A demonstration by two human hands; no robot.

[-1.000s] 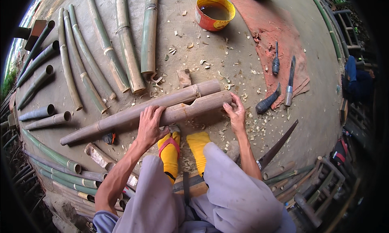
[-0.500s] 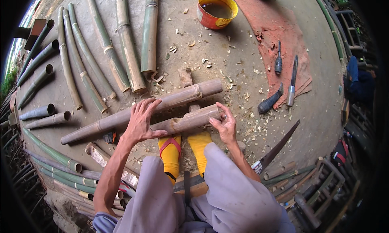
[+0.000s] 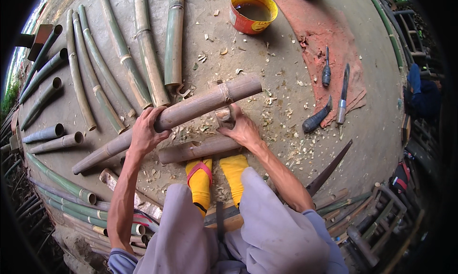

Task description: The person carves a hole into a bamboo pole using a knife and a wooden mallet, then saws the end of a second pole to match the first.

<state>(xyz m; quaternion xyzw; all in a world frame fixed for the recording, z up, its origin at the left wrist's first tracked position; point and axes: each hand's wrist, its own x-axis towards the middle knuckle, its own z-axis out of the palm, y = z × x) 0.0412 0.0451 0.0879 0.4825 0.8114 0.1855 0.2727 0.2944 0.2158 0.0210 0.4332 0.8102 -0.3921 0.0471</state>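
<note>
A long brown bamboo pole (image 3: 200, 102) slants across the middle, its right end raised off the ground. My left hand (image 3: 149, 131) is wrapped round it near its middle, thumb below and fingers above. Under the raised part, my right hand (image 3: 242, 129) is closed on a small wooden block (image 3: 223, 115). Nearer to me, a short bamboo piece (image 3: 198, 149) with a notch cut in its upper side lies in front of my yellow-socked feet (image 3: 200, 181). Its right end is partly hidden by my right hand and wrist.
Bamboo poles (image 3: 125, 59) lie at the left and far left. A red and yellow tub (image 3: 253, 23) of dark liquid stands at the back. On a reddish cloth (image 3: 324, 40) are an awl (image 3: 326, 66) and a knife (image 3: 343, 93). A saw (image 3: 329, 171) lies right; shavings litter the floor.
My left hand has moved from the short piece to the long pole, whose right end has risen. My right hand has let go of the short piece and taken hold of the wooden block.
</note>
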